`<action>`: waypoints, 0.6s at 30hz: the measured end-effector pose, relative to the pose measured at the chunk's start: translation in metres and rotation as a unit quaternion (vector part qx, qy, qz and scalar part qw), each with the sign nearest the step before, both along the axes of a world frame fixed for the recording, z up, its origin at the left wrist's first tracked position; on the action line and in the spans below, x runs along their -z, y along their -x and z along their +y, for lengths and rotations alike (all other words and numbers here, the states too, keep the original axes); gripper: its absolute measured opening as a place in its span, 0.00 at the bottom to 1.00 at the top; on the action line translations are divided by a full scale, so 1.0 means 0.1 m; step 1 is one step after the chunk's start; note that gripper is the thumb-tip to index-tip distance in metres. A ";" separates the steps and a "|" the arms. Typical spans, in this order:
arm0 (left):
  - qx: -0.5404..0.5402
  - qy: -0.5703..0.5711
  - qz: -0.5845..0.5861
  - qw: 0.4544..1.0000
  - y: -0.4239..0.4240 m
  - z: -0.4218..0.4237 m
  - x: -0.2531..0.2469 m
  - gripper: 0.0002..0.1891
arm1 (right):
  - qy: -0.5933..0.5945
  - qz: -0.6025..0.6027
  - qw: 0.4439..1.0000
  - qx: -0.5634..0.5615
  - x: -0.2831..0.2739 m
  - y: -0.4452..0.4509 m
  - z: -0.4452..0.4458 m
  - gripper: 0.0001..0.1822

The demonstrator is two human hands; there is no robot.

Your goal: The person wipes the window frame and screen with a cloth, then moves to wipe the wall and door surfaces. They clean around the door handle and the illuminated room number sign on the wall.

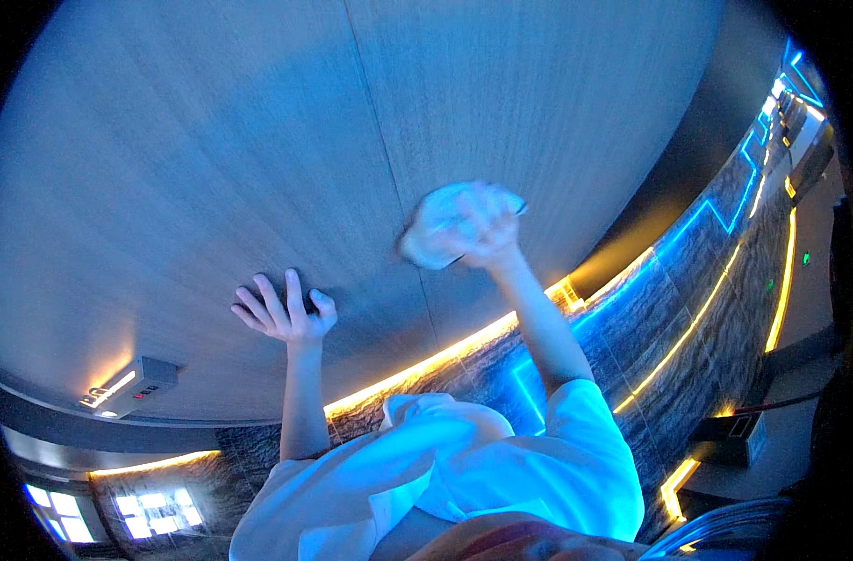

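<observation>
My right hand is pressed over a pale cloth lying against a large grey wood-grain panel. Both hand and cloth are blurred, so the cloth's folds and exact edges are hard to make out. To the left, my left hand rests on or very near the same panel, fingers spread and thumb out, holding nothing. A thin dark seam runs down the panel between the two hands, passing close to the cloth.
A box-shaped light fixture juts from the panel at lower left. A glowing yellow strip follows the panel's edge below my hands. Dark stone-patterned surfaces with blue and yellow light lines curve along the right. Bright windows show at bottom left.
</observation>
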State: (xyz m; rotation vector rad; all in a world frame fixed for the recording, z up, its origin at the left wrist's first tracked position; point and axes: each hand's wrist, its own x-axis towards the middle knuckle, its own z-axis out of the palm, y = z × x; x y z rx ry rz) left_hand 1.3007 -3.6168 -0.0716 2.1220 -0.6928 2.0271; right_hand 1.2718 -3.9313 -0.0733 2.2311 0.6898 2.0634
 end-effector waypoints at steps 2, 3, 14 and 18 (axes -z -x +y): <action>-0.001 -0.003 -0.004 1.000 0.01 0.01 0.01 0.25 | -0.102 -0.023 0.988 0.110 -0.01 0.00 -0.41 0.28; -0.004 -0.003 -0.006 1.000 0.01 0.01 0.02 0.25 | -0.176 -0.035 0.979 0.095 -0.13 -0.03 -0.55 0.27; 0.026 0.018 0.007 0.999 -0.01 -0.05 0.04 0.23 | -0.290 -0.043 0.956 0.028 -1.05 -0.06 0.83 0.28; 0.044 0.023 0.025 0.998 0.03 -0.08 0.05 0.22 | -0.092 -0.068 0.993 -0.005 -0.67 -0.01 0.95 0.16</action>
